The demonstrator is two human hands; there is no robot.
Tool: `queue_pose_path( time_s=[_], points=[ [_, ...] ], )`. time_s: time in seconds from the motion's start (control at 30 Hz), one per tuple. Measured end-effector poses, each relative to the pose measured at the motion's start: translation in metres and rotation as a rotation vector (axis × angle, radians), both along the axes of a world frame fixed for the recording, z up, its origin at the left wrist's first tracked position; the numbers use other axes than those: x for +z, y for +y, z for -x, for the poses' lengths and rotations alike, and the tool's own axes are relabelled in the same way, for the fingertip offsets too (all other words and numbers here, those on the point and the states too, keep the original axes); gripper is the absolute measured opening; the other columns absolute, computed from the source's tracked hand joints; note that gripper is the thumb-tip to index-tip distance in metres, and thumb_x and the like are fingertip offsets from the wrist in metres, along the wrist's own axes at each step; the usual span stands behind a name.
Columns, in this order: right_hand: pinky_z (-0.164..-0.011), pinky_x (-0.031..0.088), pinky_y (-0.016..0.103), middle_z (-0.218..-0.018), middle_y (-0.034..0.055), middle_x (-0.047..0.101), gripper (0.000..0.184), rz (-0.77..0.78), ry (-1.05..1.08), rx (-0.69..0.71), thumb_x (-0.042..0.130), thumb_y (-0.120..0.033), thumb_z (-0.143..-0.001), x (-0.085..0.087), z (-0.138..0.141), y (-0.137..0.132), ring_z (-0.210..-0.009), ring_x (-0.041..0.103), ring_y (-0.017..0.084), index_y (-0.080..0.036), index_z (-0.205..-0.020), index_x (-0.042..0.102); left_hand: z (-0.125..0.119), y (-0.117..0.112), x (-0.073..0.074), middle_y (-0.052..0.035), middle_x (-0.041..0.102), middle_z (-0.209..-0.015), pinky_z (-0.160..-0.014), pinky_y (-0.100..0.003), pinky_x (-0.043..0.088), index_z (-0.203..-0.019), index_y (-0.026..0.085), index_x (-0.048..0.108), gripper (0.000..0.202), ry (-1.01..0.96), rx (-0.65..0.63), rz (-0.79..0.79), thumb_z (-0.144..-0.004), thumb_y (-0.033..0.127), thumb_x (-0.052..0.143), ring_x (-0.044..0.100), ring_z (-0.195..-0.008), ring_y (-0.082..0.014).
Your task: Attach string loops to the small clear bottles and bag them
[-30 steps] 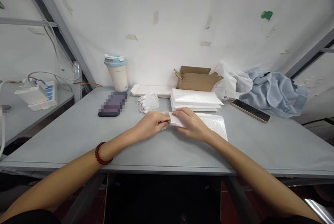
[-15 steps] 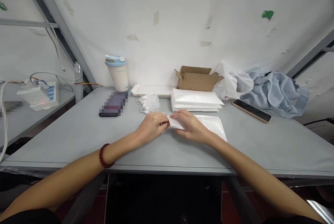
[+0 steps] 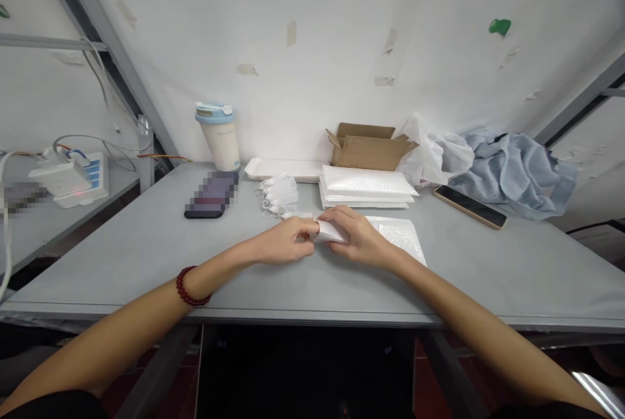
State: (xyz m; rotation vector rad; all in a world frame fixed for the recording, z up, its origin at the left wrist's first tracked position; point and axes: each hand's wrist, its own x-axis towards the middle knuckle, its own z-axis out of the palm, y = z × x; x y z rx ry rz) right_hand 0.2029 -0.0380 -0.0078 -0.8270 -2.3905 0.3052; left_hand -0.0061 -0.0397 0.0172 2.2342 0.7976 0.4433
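Observation:
My right hand (image 3: 359, 237) has its fingers curled round a white bubble mailer (image 3: 333, 232), thumb on the near side. Meeting its left end is my left hand (image 3: 288, 241), fingers closed in a pinch at the edge. To the right of my right hand a flat white bubble-wrap part (image 3: 403, 240) lies on the table; whether it belongs to the held mailer is hidden by that hand. Just beyond my left hand are several white tags with string loops (image 3: 279, 191). A stack of white bubble mailers (image 3: 368, 186) sits behind my right hand.
At the back stand a cup with a blue lid (image 3: 219, 138), a long white tray-like piece (image 3: 288, 170), an open cardboard box (image 3: 368, 151), a white plastic bag (image 3: 434, 149) and blue cloth (image 3: 512, 172). A phone (image 3: 469, 207) lies right, a dark pixelated item (image 3: 212, 195) left.
My left hand has turned and drawn down slightly, showing a white tag-like piece behind its fingers. My right hand keeps its hold in nearly the same place.

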Motion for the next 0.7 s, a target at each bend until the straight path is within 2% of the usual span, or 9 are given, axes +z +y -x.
queue_pose_path(
  time_s=[0.07,0.17,0.33,0.4,0.47,0.53,0.63,0.7],
  points=[
    [-0.085,0.048,0.040,-0.107,0.0097,0.060,0.043,0.002,0.001,0.007,0.057,-0.009,-0.070,-0.001,0.000,0.000,-0.100,0.056,0.023,-0.019,-0.112,0.052,0.000,-0.001,-0.001,0.0006,0.048,-0.072,-0.062,-0.027,0.036,-0.066,0.018,0.047,0.003,0.032,-0.014,-0.038,-0.067,0.015,0.045,0.044,-0.068,-0.0149],
    [-0.087,0.048,0.041,-0.108,0.0098,0.060,0.044,0.005,0.005,0.018,0.057,-0.010,-0.070,-0.001,0.000,0.000,-0.102,0.056,0.023,-0.019,-0.113,0.051,0.000,-0.002,-0.003,-0.0003,0.050,-0.074,-0.064,-0.029,0.039,-0.071,0.018,0.053,0.008,0.066,-0.028,-0.064,-0.065,0.018,0.048,0.046,-0.070,-0.0165],
    [-0.086,0.048,0.040,-0.108,0.0097,0.060,0.042,0.030,-0.001,0.012,0.057,-0.010,-0.071,0.000,0.000,0.000,-0.102,0.056,0.023,-0.019,-0.112,0.052,0.000,-0.002,-0.002,0.0006,0.052,-0.070,-0.060,-0.027,0.037,-0.068,0.017,0.053,0.005,0.073,-0.006,-0.067,-0.070,0.017,0.048,0.047,-0.066,-0.0146],
    [-0.086,0.048,0.040,-0.108,0.0098,0.060,0.041,0.033,-0.002,0.003,0.057,-0.010,-0.071,0.001,-0.001,0.001,-0.102,0.056,0.023,-0.018,-0.112,0.053,0.000,-0.002,0.001,0.0014,0.053,-0.066,-0.058,-0.025,0.036,-0.065,0.017,0.053,0.011,0.036,0.037,-0.050,-0.074,0.018,0.047,0.047,-0.063,-0.0130],
    [-0.087,0.048,0.040,-0.110,0.0099,0.060,0.041,0.030,-0.005,-0.008,0.058,-0.012,-0.072,0.003,-0.002,0.002,-0.104,0.056,0.023,-0.018,-0.112,0.053,0.002,0.001,0.005,0.0011,0.057,-0.066,-0.059,-0.024,0.038,-0.068,0.016,0.058,0.016,-0.036,0.133,-0.004,-0.079,0.021,0.046,0.050,-0.063,-0.0125],
    [-0.088,0.048,0.040,-0.112,0.0097,0.060,0.041,0.018,-0.001,-0.019,0.059,-0.014,-0.074,0.004,-0.005,0.003,-0.106,0.056,0.023,-0.019,-0.114,0.053,0.005,0.006,0.007,-0.0005,0.063,-0.070,-0.062,-0.024,0.041,-0.075,0.015,0.063,0.018,-0.115,0.299,-0.004,-0.080,0.025,0.049,0.054,-0.065,-0.0131],
    [-0.088,0.048,0.041,-0.112,0.0086,0.061,0.039,0.001,0.028,-0.038,0.060,-0.018,-0.076,0.007,-0.007,0.004,-0.105,0.056,0.024,-0.021,-0.114,0.053,0.011,0.015,0.006,-0.0031,0.065,-0.073,-0.062,-0.025,0.043,-0.078,0.014,0.064,0.020,-0.155,0.559,-0.136,-0.076,0.034,0.060,0.057,-0.067,-0.0150],
    [-0.087,0.048,0.040,-0.110,0.0084,0.062,0.038,-0.009,0.046,-0.039,0.061,-0.020,-0.076,0.009,-0.008,0.004,-0.103,0.057,0.023,-0.021,-0.114,0.053,0.014,0.019,0.006,-0.0037,0.066,-0.076,-0.060,-0.026,0.043,-0.082,0.015,0.063,0.028,-0.123,0.600,-0.144,-0.071,0.041,0.066,0.058,-0.068,-0.0160]
  ],
)
